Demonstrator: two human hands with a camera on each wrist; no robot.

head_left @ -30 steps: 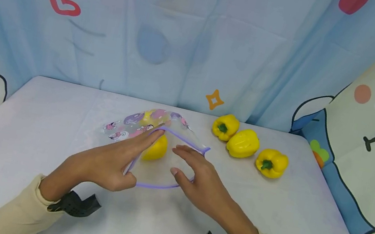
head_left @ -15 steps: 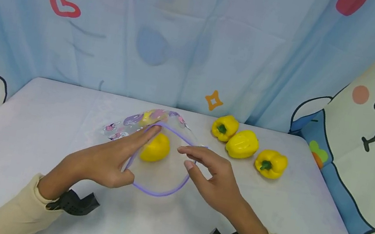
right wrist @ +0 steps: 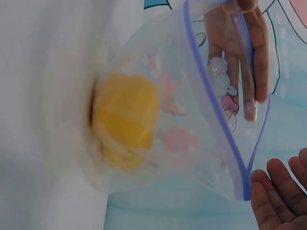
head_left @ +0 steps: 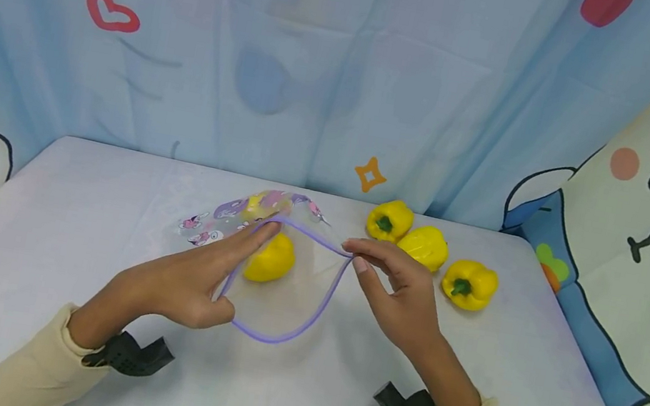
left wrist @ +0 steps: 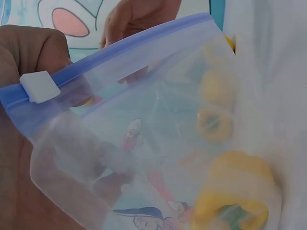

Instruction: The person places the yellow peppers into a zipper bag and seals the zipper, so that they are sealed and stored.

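A clear zip bag (head_left: 295, 299) with a purple rim and printed cartoon figures lies with its mouth wide apart. Inside is a yellow bell pepper (head_left: 271, 259); more yellow (head_left: 265, 203) shows through the print behind it. My left hand (head_left: 187, 280) holds the left side of the mouth, thumb low and fingers reaching up along the rim. In the left wrist view, a white slider (left wrist: 41, 87) sits on the rim near it. My right hand (head_left: 398, 288) is at the bag's right corner, fingertips and thumb slightly bent right beside it, just outside the mouth.
To the right of the bag are three more yellow bell peppers: one at the back (head_left: 390, 220), one partly behind my right hand (head_left: 425, 247), and one farther right (head_left: 470, 285). A white cloth covers the table (head_left: 70, 202); a printed curtain (head_left: 294, 81) hangs behind.
My right hand has drawn back to the right, from within the bag's mouth to its right corner. The left hand stays in place, and the mouth's lower rim sags a little further.
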